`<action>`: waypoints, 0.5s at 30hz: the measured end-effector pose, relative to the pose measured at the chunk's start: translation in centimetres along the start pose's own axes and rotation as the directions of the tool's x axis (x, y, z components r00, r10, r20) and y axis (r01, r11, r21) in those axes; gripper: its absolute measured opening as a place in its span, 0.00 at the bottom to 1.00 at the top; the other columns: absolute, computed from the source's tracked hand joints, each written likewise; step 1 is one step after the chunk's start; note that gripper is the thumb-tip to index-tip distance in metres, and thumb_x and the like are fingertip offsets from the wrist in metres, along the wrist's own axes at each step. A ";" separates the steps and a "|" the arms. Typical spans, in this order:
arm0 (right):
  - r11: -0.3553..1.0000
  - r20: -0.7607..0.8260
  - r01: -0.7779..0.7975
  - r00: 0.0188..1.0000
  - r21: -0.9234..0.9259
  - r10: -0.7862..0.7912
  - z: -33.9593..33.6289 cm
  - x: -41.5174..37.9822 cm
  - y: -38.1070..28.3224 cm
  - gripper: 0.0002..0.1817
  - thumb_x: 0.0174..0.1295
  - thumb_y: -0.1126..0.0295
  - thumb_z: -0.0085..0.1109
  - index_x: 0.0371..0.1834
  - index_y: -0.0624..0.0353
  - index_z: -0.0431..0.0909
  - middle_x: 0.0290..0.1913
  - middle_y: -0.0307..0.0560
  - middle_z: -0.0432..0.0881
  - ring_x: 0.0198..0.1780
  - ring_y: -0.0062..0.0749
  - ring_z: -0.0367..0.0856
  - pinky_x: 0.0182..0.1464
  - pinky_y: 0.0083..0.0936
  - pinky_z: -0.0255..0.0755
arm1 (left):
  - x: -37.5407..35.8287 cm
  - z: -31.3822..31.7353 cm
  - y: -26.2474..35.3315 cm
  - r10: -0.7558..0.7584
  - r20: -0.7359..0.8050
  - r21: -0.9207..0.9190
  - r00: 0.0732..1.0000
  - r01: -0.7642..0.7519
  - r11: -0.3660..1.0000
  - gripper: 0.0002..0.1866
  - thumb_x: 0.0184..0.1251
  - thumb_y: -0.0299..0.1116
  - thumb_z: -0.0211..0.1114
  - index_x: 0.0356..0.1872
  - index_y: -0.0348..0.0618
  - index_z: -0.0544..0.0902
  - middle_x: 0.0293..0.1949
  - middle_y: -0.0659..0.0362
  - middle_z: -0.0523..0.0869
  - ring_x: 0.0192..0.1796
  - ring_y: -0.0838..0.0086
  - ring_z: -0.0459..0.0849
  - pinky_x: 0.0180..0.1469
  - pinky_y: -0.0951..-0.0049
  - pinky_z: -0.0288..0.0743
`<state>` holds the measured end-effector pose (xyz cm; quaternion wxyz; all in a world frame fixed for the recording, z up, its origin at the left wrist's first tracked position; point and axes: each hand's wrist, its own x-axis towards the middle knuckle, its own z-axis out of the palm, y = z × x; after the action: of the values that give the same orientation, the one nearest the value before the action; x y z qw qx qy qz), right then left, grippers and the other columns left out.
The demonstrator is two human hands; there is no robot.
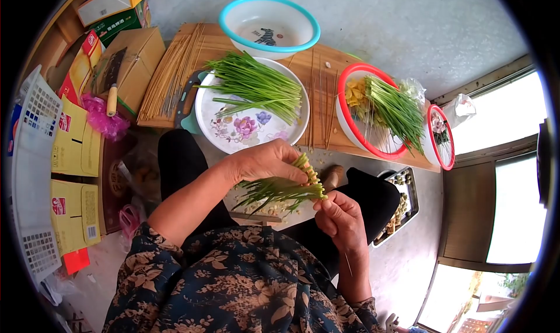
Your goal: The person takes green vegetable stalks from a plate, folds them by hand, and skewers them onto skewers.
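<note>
The left hand (265, 161) grips a bunch of green stalks (274, 192) near its thick cut ends, leaves trailing toward the lap. Just beside it, the right hand (340, 216) pinches the bunch's near corner; a thin stick (349, 264) pokes out below that palm. Beyond the left hand, a flowered plate (219, 114) on the table (217, 40) holds loose greens (256, 88). The bunch looks light, its leaves floppy and easily bruised; the firmer cut ends should give the best hold.

Left of the floral plate (233, 136), skewers (169, 79) block the tabletop — right of it, a red-rimmed basin (354, 129) does; between plate and basin, more skewers lie.
</note>
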<state>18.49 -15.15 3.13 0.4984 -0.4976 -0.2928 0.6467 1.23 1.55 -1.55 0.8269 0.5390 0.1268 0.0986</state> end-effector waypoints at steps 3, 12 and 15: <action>1.000 0.017 -0.008 1.000 0.027 0.007 -0.2 0.1 0.3 0.11 0.71 0.68 0.50 0.36 0.65 0.77 0.15 0.31 0.64 0.16 0.14 0.56 0.20 0.14 0.49 | 0.0 0.4 0.2 0.016 0.033 0.065 0.999 -0.018 0.998 0.08 0.62 0.26 0.68 0.40 0.33 0.85 0.39 0.63 0.84 0.43 0.81 0.80 0.48 0.79 0.72; 0.999 -0.015 -0.013 1.000 -0.035 0.012 0.0 0.2 0.2 0.12 0.71 0.67 0.51 0.36 0.65 0.76 0.13 0.32 0.62 0.14 0.15 0.55 0.18 0.15 0.49 | 0.1 1.6 -0.2 0.068 -0.012 0.129 0.998 -0.066 0.989 0.10 0.55 0.26 0.74 0.37 0.35 0.85 0.34 0.66 0.84 0.38 0.84 0.79 0.43 0.81 0.72; 0.991 -0.054 -0.013 0.999 -0.132 0.006 -0.2 -0.2 0.0 0.11 0.71 0.67 0.51 0.38 0.66 0.77 0.14 0.32 0.63 0.15 0.15 0.56 0.18 0.14 0.49 | 0.0 1.7 -0.1 0.033 -0.125 0.026 0.992 -0.030 0.999 0.09 0.54 0.24 0.74 0.36 0.35 0.86 0.31 0.67 0.84 0.35 0.85 0.78 0.40 0.82 0.72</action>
<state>18.64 -15.39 3.11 0.4688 -0.5480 -0.3191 0.6149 1.73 0.08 -0.97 0.8090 0.5436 0.1712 0.1439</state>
